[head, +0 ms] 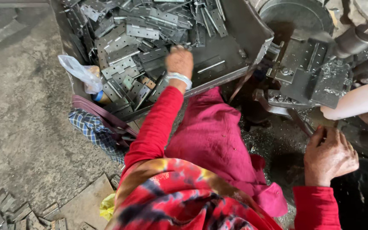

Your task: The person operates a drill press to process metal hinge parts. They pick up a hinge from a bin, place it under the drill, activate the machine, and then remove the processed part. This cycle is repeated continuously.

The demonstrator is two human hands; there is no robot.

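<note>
My left hand point(179, 61) reaches into a grey metal tray point(252, 32) heaped with several flat perforated metal plates point(128, 47); its fingers are curled down among them and hidden, so any grasp is unclear. A silver bangle sits on that wrist. My right hand point(329, 155) rests low at the right, fingers curled together, just below the press machine's metal fixture point(307, 70). Nothing shows inside that hand. Red sleeves cover both my arms, and pink cloth covers my lap.
Another person's bare forearm point(356, 102) comes in from the right by the fixture. A clear plastic bag point(81, 73) and checked cloth point(92, 130) lie left of the tray. More plates point(18, 215) lie on the concrete floor at lower left. Metal shavings litter the machine.
</note>
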